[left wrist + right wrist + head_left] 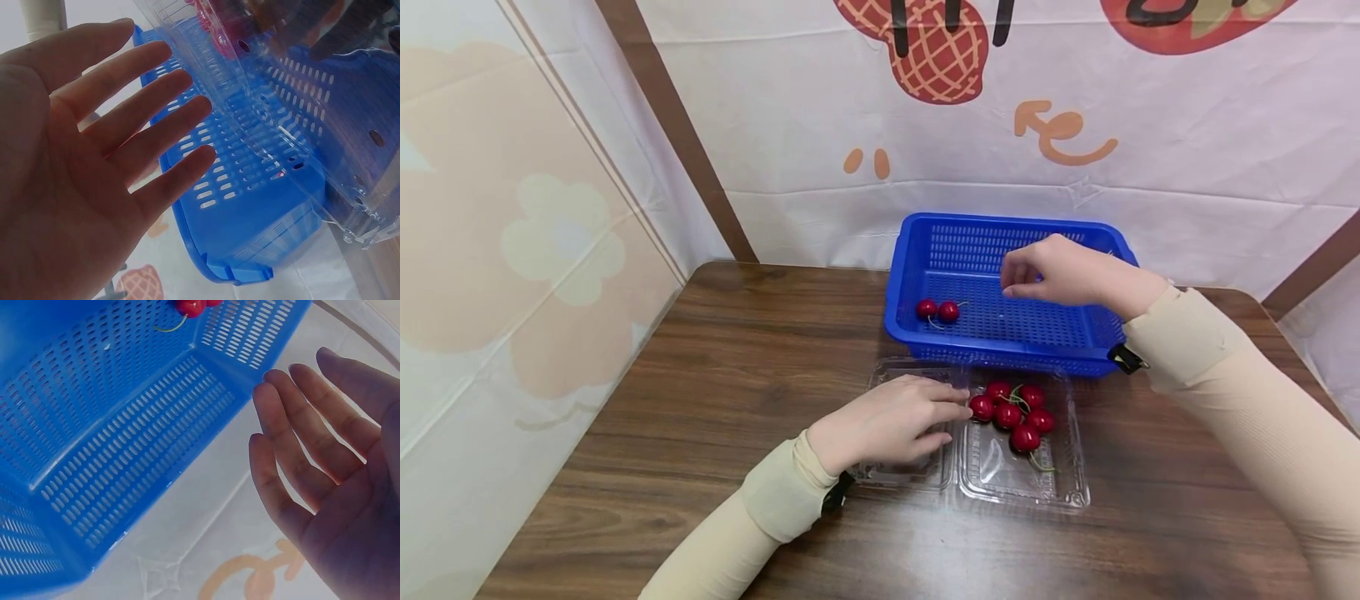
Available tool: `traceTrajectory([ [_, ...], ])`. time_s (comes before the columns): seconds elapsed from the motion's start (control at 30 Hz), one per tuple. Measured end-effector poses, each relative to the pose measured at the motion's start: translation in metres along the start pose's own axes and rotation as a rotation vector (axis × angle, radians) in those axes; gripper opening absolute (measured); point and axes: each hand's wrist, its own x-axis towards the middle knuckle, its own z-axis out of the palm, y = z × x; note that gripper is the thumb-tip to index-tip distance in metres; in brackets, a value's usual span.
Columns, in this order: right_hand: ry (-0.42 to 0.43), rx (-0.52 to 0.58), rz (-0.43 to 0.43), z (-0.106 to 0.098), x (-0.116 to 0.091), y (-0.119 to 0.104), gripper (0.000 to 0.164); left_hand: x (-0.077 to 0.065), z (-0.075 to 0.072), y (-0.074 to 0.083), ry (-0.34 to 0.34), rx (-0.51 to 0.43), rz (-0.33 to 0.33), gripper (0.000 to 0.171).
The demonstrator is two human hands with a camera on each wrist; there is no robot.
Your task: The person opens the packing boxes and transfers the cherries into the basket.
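Observation:
Above the blue basket (1007,346) is my right hand (1060,271), its fingers loosely bent and holding nothing. Two red cherries (948,312) lie at the basket's left side; cherries (190,306) show at the top of the right wrist view. In front of the basket sits an opened clear plastic clamshell box (1022,492), with several stemmed cherries (1026,437) in its right half. My left hand (887,421) is over the left half, fingers extended and fingertips near the cherries. Its palm (81,181) is bare in the left wrist view. Whether it touches the box I cannot tell.
The wooden table (700,400) extends around the box and basket. Close behind the basket hangs a white printed cloth (805,167), and another cloth wall (550,250) borders the table's left edge.

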Motion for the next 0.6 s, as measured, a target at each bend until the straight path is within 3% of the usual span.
traceTrajectory([
  [0.6,0.082,-0.017,-0.068,0.001,-0.037,-0.015,0.004,0.0,0.0,-0.001,-0.008,-0.008,-0.009,0.04],
])
